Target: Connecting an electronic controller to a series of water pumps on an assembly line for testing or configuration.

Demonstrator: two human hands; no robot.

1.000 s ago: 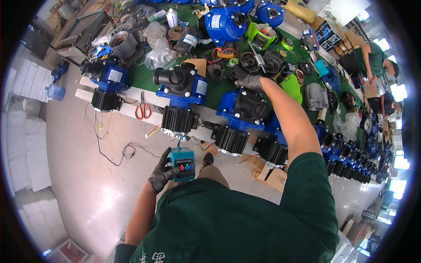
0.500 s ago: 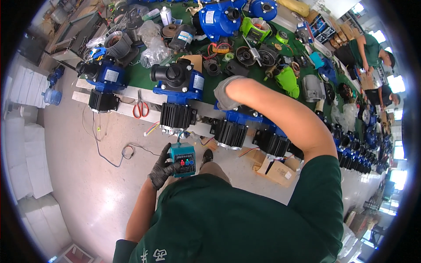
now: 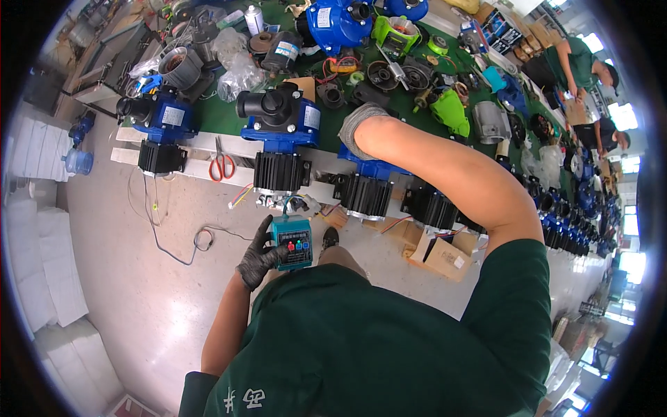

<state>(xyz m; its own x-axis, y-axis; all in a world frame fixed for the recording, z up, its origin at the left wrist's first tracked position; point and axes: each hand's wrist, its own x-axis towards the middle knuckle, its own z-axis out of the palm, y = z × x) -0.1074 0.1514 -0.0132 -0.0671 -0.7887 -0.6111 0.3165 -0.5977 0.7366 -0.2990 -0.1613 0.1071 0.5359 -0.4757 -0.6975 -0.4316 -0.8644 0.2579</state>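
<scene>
My left hand (image 3: 257,256), in a dark glove, is closed round a teal tester box (image 3: 293,235) with red, green and blue buttons. A cable leads from its top toward loose connectors below a blue pump (image 3: 309,135) with a black finned motor (image 3: 277,172). My right arm reaches across to the right. My gloved right hand (image 3: 356,132) is over the neighbouring pump, whose black finned motor (image 3: 366,196) points toward me; its fingers are hidden, so I cannot tell its grip.
Orange-handled scissors (image 3: 221,167) lie at the bench edge beside a left-hand pump (image 3: 170,119). Green machine parts (image 3: 450,111), clear plastic bags (image 3: 240,80) and a large blue pump (image 3: 337,28) cover the bench. A grey cable (image 3: 170,254) and cardboard box (image 3: 442,256) are on the floor. Other people stand far right.
The view has shifted slightly. My left hand still holds the tester box, now a little higher in the picture. My right hand stays over the same pump, with the glove turned slightly.
</scene>
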